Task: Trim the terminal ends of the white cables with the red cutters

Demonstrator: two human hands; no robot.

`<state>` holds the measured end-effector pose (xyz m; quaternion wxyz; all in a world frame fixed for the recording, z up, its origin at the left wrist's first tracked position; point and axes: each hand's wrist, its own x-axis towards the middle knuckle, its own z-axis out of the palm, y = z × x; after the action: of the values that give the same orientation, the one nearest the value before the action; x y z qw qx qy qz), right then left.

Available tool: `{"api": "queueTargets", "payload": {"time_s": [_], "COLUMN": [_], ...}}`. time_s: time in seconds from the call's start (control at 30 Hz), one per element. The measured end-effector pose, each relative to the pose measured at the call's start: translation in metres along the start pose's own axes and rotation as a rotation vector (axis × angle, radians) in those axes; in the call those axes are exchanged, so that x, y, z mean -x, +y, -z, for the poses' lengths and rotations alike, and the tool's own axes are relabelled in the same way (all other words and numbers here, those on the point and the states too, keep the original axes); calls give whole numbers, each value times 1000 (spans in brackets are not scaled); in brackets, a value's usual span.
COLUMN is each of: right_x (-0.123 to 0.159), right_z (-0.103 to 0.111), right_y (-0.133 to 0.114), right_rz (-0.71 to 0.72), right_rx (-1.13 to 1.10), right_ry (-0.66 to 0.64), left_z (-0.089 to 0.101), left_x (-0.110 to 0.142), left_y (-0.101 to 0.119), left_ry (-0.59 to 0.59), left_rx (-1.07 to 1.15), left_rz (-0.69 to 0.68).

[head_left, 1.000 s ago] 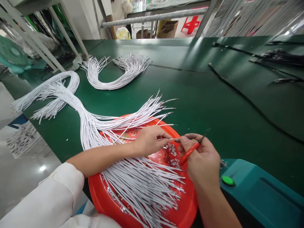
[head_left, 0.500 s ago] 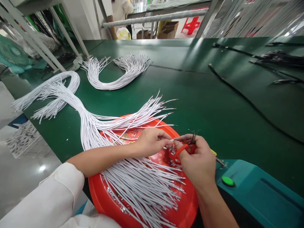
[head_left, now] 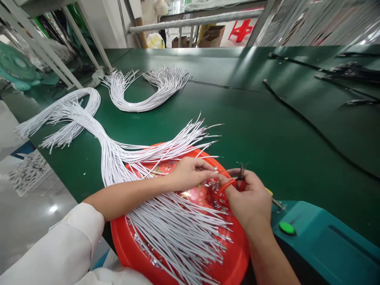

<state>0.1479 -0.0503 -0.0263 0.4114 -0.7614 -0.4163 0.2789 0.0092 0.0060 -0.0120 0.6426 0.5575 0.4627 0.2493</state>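
Over a red round tray (head_left: pixel 120 237), my left hand (head_left: pixel 190 174) is closed, thumb and fingertips pinching the end of a thin white wire. Facing it, my right hand (head_left: pixel 251 198) is wrapped around small red-handled pliers (head_left: pixel 227 185), whose dark jaws point up and away. The right thumb and index finger are also close to the wire's tip. A thick bundle of white wires (head_left: pixel 178 229) drapes across the tray beneath my left forearm, and another part (head_left: pixel 166 148) fans out above it. Small shiny metal terminals (head_left: pixel 219 204) lie loose in the tray near my fingers.
The green table (head_left: pixel 225 107) carries more white wire bundles (head_left: pixel 148 101) at the back and left. Black cables (head_left: pixel 311 122) lie to the right. A teal device with a green button (head_left: pixel 286 227) stands beside my right wrist. A teal fan (head_left: pixel 18 67) is at far left.
My fingertips have shifted slightly around the wire's end, and the left fingers sit a little higher. The whole view has moved marginally; the bundles lie as before.
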Motion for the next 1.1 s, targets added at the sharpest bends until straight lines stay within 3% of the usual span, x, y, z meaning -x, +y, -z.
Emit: {"api": "queueTargets", "payload": {"time_s": [0.17,0.27,0.37,0.47,0.53,0.63,0.73,0.83,0.87,1.0,1.1], "right_x": [0,2,5,7,7,6,4,3,3,4,4], "right_z": [-1,0,2,4,5,6,7,8,8,9,10], "right_y": [0,-3,-9,-14,-15,-14,-11,-10,-10,-11,-11], "right_rz": [-19,-64,-79,-65,-49,-18,9,22,26,51,49], "right_rx": [-263,-421,-505,-538,-535,-535,-570,-599,-607,-617,-601], "right_ry": [8,35,82,121,149,196,221,218,217,236,228], "left_z": [15,34,58,80,90,90,72,40,29,-3,-12], "left_x": [-3,-7,-14,-25,-32,-38,-32,-15,-8,14,19], "left_y": [16,31,44,45,38,24,14,8,6,-7,-14], "left_ry": [237,401,529,658,698,565,397,248,147,-305,-469], "left_rx": [-144,-107,-76,-91,-220,-619,-960,-1014,-1006,-1013,-1066], "left_rz": [-180,-340,-359,-430,-479,-395,-429,-642,-670,-664,-629]}}
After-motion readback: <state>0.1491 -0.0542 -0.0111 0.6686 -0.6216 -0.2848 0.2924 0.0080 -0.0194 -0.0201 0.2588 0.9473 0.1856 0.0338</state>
